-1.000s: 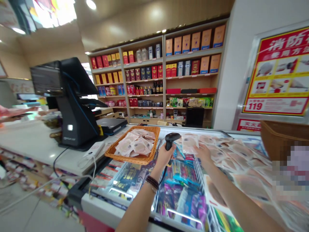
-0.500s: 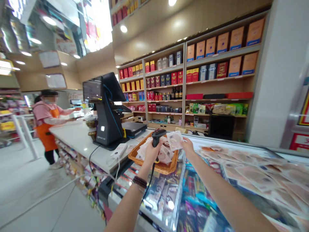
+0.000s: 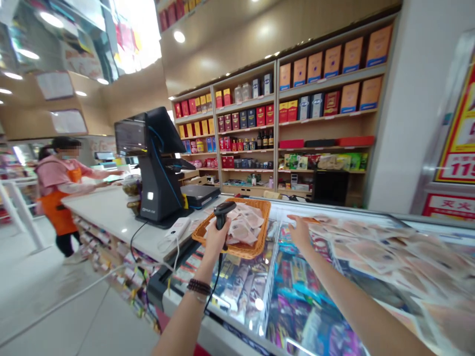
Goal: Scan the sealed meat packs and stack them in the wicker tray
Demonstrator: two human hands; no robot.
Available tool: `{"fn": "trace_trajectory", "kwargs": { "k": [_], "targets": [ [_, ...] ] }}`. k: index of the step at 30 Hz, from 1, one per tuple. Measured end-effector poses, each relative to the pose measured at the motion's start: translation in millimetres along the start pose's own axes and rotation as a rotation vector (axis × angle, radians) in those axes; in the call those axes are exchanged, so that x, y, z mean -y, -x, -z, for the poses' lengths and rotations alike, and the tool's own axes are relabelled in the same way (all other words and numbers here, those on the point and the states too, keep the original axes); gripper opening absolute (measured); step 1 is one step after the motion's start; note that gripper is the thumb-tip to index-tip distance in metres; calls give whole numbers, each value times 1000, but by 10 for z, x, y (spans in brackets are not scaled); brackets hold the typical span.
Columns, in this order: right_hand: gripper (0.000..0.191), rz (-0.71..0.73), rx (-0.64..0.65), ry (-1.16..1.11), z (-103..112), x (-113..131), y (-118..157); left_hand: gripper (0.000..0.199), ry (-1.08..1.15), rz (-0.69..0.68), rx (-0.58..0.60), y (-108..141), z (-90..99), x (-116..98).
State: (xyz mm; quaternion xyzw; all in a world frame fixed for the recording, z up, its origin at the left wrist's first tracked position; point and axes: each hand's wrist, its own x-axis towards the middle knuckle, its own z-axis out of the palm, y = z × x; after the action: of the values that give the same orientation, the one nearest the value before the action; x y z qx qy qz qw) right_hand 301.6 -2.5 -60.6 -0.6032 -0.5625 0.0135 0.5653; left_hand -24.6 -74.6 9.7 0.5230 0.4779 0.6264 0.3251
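Observation:
My left hand is wrapped round the handle of a black barcode scanner, held over the left part of a wicker basket. Flat clear packets lie in the basket. To the right of the basket, above the glass top of a freezer, my right hand has its fingers apart and holds nothing. Many similar packets are spread over the glass further right. The scanner's cable hangs down beside my left wrist.
A black register screen stands on the white counter, with a flat black device and a white power strip near it. A person in an orange apron is at the far left. Shelves of boxes line the back.
My right hand has let go of a clear packet and moved right, away from the basket. My left hand and the scanner have shifted slightly left. The view has turned a little to the right.

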Motion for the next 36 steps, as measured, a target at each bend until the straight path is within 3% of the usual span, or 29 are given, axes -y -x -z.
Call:
{"fn": "trace_trajectory", "kwargs": {
  "k": [10,13,15,17,20,26,30,36],
  "targets": [
    [33,-114,-58,447,1959,-761,95,55,199,36,358,468,-1199,-214],
    [34,-108,-14,623,2386,-884,109,53,211,55,450,640,-1527,-251],
    [34,-91,54,738,2532,-929,146,53,240,78,488,742,-1731,-240],
    [32,-85,127,842,2557,-949,210,52,267,116,520,830,-1908,-195],
    [27,-94,156,932,2408,-929,321,51,255,159,549,928,-2080,-66],
    [30,-198,114,765,1891,-746,423,52,230,174,590,995,-2083,202],
    [19,-211,-6,456,1711,-682,409,54,248,200,574,980,-2035,270],
    [13,-440,-112,-219,1593,-622,359,49,230,188,550,1008,-2060,271]
  ]
}}
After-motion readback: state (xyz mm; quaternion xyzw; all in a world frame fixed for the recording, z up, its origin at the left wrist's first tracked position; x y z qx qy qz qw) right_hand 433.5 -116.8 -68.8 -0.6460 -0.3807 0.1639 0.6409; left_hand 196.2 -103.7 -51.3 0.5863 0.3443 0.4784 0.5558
